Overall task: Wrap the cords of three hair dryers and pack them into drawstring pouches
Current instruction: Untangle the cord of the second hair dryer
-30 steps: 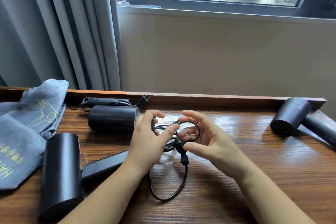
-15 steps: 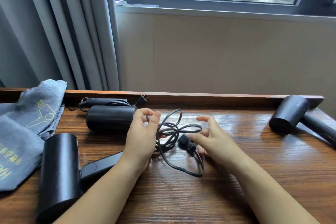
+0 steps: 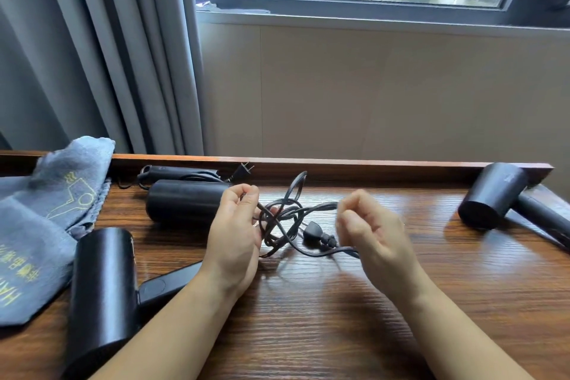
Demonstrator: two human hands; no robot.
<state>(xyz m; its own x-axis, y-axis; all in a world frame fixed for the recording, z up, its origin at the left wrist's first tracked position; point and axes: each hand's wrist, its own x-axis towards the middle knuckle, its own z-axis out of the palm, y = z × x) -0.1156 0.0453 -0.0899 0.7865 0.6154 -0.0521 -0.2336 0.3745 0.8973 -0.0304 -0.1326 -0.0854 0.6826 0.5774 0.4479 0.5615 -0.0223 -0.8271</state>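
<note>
— Since half a second ago, the right hand (image 3: 374, 233) is lifted a little and its fingers are more curled; the plug (image 3: 317, 237) now lies free on the table (image 3: 401, 302), at about nine o'clock from that hand.

— And what does this hand hold?

— Its fingers are bent into a loose fist. One strand of the cord (image 3: 287, 219) runs under it, at its seven o'clock side. The hand is blurred, so I cannot tell if the fingers really pinch the strand.

— The left hand (image 3: 236, 236)?

— It grips the bundle of cord loops. Thumb and forefinger are closed together at the top and the other fingers curl around the loops. One loop stands up at one o'clock from this hand.

— Where are the hair dryers?

— The near dryer (image 3: 101, 296) lies at eight o'clock from the left hand, its handle pointing toward the wrist; the cord appears to belong to it. The second dryer (image 3: 185, 200) lies at ten o'clock, touching the left hand's knuckles as far as I see, with its own cord and plug behind it by the table's back rail. The third dryer (image 3: 493, 197) is well apart, at three o'clock from the right hand, near the table's end.

— And the pouches?

— Grey pouches (image 3: 40, 225) with yellow print lie piled at nine o'clock, just beside the near dryer.
</note>
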